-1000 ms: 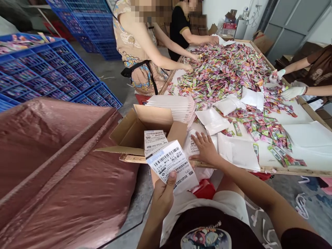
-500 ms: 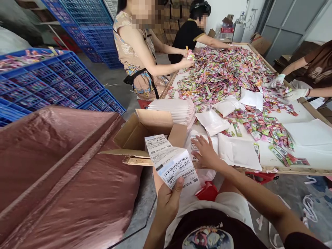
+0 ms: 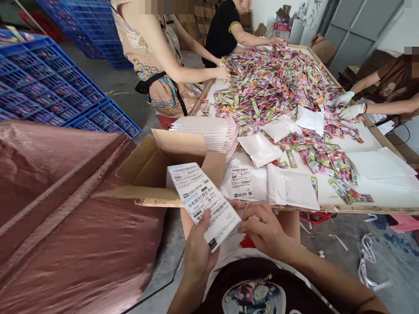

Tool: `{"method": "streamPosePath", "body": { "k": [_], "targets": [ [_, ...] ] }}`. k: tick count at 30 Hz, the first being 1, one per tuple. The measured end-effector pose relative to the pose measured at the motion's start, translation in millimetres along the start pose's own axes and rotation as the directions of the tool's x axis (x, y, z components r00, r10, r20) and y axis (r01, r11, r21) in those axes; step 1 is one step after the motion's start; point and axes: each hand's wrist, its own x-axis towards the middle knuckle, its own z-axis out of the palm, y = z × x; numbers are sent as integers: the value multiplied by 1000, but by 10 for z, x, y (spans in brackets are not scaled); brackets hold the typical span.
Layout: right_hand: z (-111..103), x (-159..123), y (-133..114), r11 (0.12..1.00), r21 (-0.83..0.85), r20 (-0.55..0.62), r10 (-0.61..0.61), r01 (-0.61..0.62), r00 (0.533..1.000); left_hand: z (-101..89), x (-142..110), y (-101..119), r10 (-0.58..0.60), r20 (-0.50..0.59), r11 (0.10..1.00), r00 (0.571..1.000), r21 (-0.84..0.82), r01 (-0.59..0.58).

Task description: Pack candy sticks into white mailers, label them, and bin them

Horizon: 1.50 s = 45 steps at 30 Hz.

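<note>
My left hand (image 3: 199,244) is closed around a folded strip of shipping labels (image 3: 206,200), its thumb on the printed face. At the strip's lower right corner, the bent fingers of my right hand (image 3: 262,229) pinch the edge; the fingertips are partly hidden. Just beyond, a white bubble mailer (image 3: 260,185) lies on the table edge with a printed label (image 3: 241,181) stuck on it. To its right sits another white mailer (image 3: 293,186) without a visible label. Left of the mailers stands an open cardboard box (image 3: 183,150), its inside mostly hidden.
A stack of white mailers (image 3: 204,131) stands behind the box. Colourful small sachets (image 3: 271,87) heap the table, with filled mailers (image 3: 260,149) among them. Co-workers stand at both sides. A brown-covered bulk (image 3: 72,218) and blue crates (image 3: 49,83) are at left.
My right hand has left the labelled mailer and drawn back to the label strip, its fingers now pinched. The strip has tilted in my left hand. The view has shifted slightly.
</note>
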Motion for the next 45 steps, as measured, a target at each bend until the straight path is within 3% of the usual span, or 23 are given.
{"method": "streamPosePath", "body": {
  "k": [4,8,10,13,20,25,27,29,31,33,34,35,37,39,41,42,43,45],
  "targets": [
    [-233,90,-51,975,145,-5,171,-168,985,49,-22,82,14,70,993,997,-122,-6],
    [-115,119,30,982,130,147,118,-138,982,97,-106,56,-41,174,985,984,-156,69],
    [8,108,74,985,148,166,64,-90,984,123,-132,27,-49,197,982,979,-170,83],
    [51,109,79,985,154,116,62,-80,991,138,-120,13,-37,173,982,984,-178,68],
    [-338,224,36,934,280,106,198,-221,974,178,-88,63,42,56,985,998,-172,-32],
    [7,118,176,930,216,337,215,-298,916,220,-137,39,48,94,986,994,-163,-32],
    [125,92,167,924,214,353,229,-316,907,210,-134,30,38,99,988,994,-155,-22],
    [67,126,103,923,232,343,219,-308,913,199,-122,30,41,76,988,996,-151,-30],
    [-187,219,54,908,303,252,217,-290,943,203,-115,47,92,24,983,995,-163,-87],
    [-562,326,123,889,377,-8,282,-259,959,221,-120,79,194,-30,964,981,-182,-196],
    [-751,366,224,888,396,-178,325,-234,929,232,-127,98,246,-51,950,968,-185,-251],
    [-917,386,368,892,395,-335,364,-221,869,239,-135,117,279,-66,940,958,-183,-287],
    [-1125,349,758,894,353,-511,431,-275,744,237,-147,149,286,-87,941,954,-161,-297],
    [-1138,203,1180,836,264,-482,546,-481,685,208,-149,166,254,-99,954,962,-138,-266],
    [-1009,-10,1512,706,60,-366,673,-705,643,166,-141,168,233,-104,961,967,-130,-246],
    [-923,-121,1619,648,-75,-331,700,-758,632,146,-136,165,228,-99,962,969,-129,-239],
    [-840,-224,1686,610,-209,-324,694,-764,643,130,-130,161,220,-89,965,972,-129,-230],
    [-713,-381,1718,603,-411,-321,607,-684,727,110,-121,151,216,-61,967,974,-124,-222]
  ]
}}
